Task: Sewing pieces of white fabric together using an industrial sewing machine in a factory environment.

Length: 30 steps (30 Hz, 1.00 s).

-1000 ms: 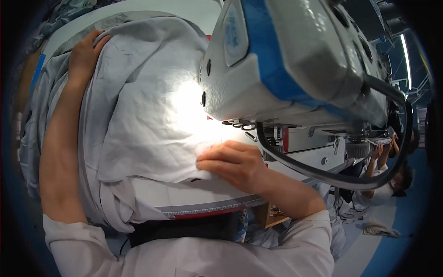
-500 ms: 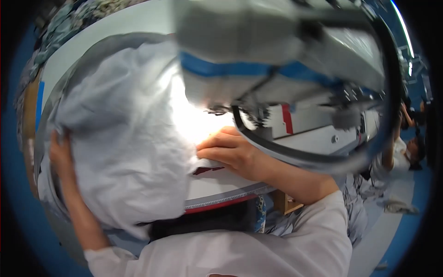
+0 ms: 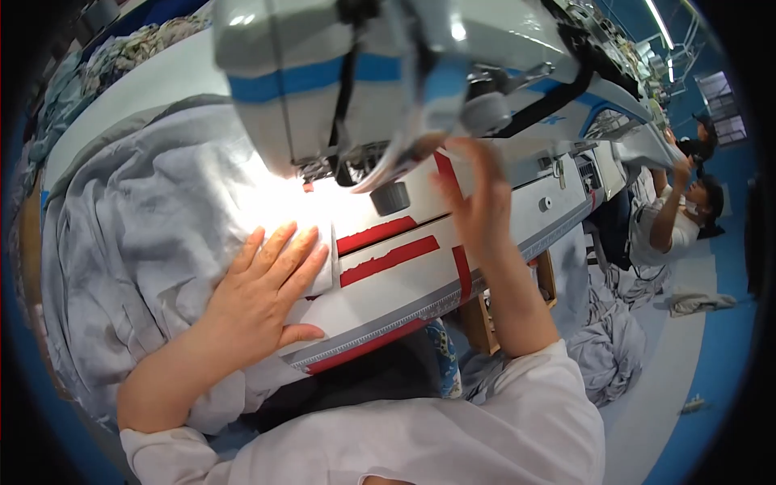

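My left hand [image 3: 263, 295] lies flat with its fingers spread on a light grey cloth [image 3: 121, 242], close to the cloth's right edge. Just beyond its fingertips, a bright lamp glare washes out the cloth under the needle area [image 3: 311, 179] of a white sewing machine [image 3: 315, 48] with a blue stripe. My right hand [image 3: 483, 210] is raised below the machine's arm, thumb and fingers apart and a little blurred. Its fingertips come up beside a curved, shiny rim [image 3: 416, 153]; whether they touch it I cannot tell. No cloth shows in that hand.
Red tape strips [image 3: 388, 259] mark the white machine table, and a measuring tape [image 3: 428, 307] runs along its front edge. Crumpled grey cloth [image 3: 606, 347] lies at lower right. Patterned fabric [image 3: 153, 48] is heaped at far left. Another person [image 3: 671, 218] sits at the right.
My left hand has come from the cloth's far left side to its right edge. My right hand has left the cloth and risen rightward. The view has shifted, and the rim now appears narrower.
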### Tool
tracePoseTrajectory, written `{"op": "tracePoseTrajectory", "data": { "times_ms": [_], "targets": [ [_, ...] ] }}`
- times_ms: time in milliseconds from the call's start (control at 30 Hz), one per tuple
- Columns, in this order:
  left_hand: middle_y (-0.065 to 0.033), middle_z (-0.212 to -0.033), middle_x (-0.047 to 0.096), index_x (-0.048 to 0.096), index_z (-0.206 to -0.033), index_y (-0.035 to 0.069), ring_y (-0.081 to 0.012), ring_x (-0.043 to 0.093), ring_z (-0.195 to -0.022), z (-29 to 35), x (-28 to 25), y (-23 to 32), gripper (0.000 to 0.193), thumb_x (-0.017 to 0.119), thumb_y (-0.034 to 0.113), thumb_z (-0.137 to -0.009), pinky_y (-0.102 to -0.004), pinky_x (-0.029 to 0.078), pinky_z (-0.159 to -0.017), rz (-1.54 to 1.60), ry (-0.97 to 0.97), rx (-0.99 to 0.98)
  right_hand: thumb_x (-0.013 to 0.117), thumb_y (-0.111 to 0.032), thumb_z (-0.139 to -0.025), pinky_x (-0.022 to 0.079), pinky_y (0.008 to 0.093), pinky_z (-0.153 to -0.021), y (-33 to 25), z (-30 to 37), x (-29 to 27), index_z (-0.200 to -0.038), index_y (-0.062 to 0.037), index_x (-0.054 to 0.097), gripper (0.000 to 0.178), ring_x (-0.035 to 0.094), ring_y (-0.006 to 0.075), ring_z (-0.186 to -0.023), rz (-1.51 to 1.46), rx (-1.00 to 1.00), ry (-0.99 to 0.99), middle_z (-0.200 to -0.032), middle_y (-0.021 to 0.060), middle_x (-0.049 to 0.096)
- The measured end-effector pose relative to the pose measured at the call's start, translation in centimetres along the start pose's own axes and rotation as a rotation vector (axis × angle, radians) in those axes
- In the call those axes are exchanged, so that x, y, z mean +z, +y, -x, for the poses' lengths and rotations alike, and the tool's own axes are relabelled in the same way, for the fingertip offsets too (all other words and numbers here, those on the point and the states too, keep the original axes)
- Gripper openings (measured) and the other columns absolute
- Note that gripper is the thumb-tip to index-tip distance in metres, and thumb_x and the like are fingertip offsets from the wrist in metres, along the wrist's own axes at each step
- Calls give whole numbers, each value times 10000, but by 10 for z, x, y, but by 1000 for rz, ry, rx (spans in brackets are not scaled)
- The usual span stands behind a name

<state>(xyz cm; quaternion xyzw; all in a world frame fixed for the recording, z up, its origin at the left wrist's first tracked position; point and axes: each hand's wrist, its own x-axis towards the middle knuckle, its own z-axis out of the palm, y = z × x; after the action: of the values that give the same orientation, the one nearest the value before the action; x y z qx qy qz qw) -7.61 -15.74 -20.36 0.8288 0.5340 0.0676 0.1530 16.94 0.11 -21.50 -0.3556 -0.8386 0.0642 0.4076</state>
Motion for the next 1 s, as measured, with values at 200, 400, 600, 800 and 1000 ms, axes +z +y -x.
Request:
{"op": "tracePoseTrajectory", "data": {
  "times_ms": [200,400,600,800,1000],
  "targets": [
    [-162,-1264,548,483,-1294,17,-349,519,-1196,-4,10,-29,715,708,368,-713,-493,357,-1044,276,234,364,651,-26,-787,501,384,-729,25,23,-10,-934,-34,596,156,621,308,-820,150,-104,-272,-858,96,625],
    [-142,-1067,652,542,-1266,2,-260,655,-875,-3,-18,8,459,657,113,-835,-353,534,-799,628,332,353,692,-58,-760,500,318,-555,-89,21,-11,-860,-76,640,115,627,232,-644,-553,-227,-533,-777,40,617],
    [-58,-814,613,620,-1159,86,-213,610,-586,-5,-28,-20,364,637,49,-797,-316,474,-500,321,502,72,687,-38,-761,527,304,-683,-60,-3,17,-878,-58,567,169,648,208,-831,-465,-164,-635,-1017,56,632],
    [31,-1053,585,628,-1116,139,-166,647,-738,-5,6,-25,366,585,55,-762,-281,522,-545,144,333,49,696,-91,-791,485,329,-819,-41,2,29,-882,-76,545,177,602,217,-997,-398,-391,-747,-979,41,623],
    [5,-1032,576,629,-1128,163,-157,639,-751,-6,20,-45,373,582,51,-775,-274,511,-548,403,252,-34,643,-72,-859,471,333,-807,-37,-4,44,-898,-46,546,108,607,234,-948,-626,-302,-727,-936,71,611]
  ]
}}
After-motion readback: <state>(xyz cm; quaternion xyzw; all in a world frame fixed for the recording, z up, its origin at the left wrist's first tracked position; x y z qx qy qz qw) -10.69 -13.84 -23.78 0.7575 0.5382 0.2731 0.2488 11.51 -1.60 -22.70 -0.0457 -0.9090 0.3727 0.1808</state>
